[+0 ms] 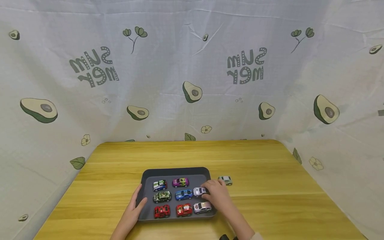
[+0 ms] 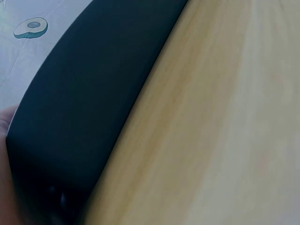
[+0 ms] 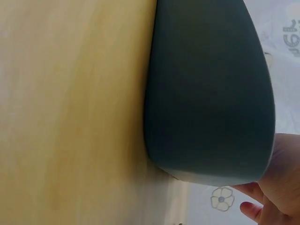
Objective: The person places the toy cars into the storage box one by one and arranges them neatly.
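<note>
A dark grey rectangular tray (image 1: 175, 171) lies on the table with several small toy cars inside. My left hand (image 1: 131, 208) holds the tray's left wall, its thumb over the rim. Over the tray's right side, my right hand (image 1: 218, 195) pinches a silver-white toy car (image 1: 199, 191) beside the blue toy car (image 1: 183, 194). In front of it sits a white-and-pink toy car (image 1: 202, 207). The purple toy car (image 1: 180, 182), camouflage toy car (image 1: 162, 196) and red toy car (image 1: 162, 211) stand in rough rows. In both wrist views the tray's outer wall (image 3: 211, 93) hides the cars.
A pale green toy car (image 1: 226, 180) stands on the wooden table (image 1: 270, 186), right of the tray and just beyond the right hand. A white curtain (image 1: 168, 66) printed with avocados surrounds the table's back and sides. A dark object (image 1: 224, 237) shows near the right forearm.
</note>
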### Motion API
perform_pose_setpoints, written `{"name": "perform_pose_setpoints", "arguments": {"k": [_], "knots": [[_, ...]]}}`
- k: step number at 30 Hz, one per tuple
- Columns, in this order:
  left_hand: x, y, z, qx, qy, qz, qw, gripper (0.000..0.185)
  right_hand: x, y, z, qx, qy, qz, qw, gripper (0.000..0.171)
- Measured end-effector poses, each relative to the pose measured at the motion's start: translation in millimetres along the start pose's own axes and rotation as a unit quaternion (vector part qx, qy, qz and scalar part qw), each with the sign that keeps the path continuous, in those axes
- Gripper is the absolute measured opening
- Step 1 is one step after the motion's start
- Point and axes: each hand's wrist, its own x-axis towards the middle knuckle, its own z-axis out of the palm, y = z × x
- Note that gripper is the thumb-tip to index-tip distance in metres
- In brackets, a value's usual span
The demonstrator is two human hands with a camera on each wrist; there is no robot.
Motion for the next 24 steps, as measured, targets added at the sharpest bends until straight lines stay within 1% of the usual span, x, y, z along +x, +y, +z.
{"name": "perform_pose_setpoints", "arguments": {"k": [2, 5, 10, 14, 17, 24], "knots": [[-0.3, -0.1, -0.5, 0.003, 0.002, 0.002, 1.0000, 0.069, 0.2, -1.0, -2.0, -0.007, 0.000, 0.002, 1.000, 0.029], [-0.7, -0.3, -1.3, 0.007, 0.003, 0.005, 1.0000, 0.069, 0.7, -2.1, -2.7, -0.017, -0.010, -0.004, 1.000, 0.029], [0.5, -1.2, 0.2, -0.003, -0.002, 0.001, 1.0000, 0.070, 0.6, -2.0, 1.4, -0.042, -0.024, -0.011, 0.999, 0.029], [1.1, -1.1, 1.1, -0.006, -0.001, -0.005, 1.0000, 0.070, 1.4, -1.4, 4.4, -0.062, -0.018, -0.021, 0.998, 0.027], [0.8, -0.8, 0.7, -0.002, 0.000, -0.001, 1.0000, 0.070, 1.7, -1.3, 5.1, -0.075, -0.014, -0.028, 0.997, 0.026], [0.2, -0.5, 0.2, 0.008, -0.002, 0.000, 1.0000, 0.069, 1.0, -2.0, 3.3, -0.079, -0.010, -0.035, 0.996, 0.026]]}}
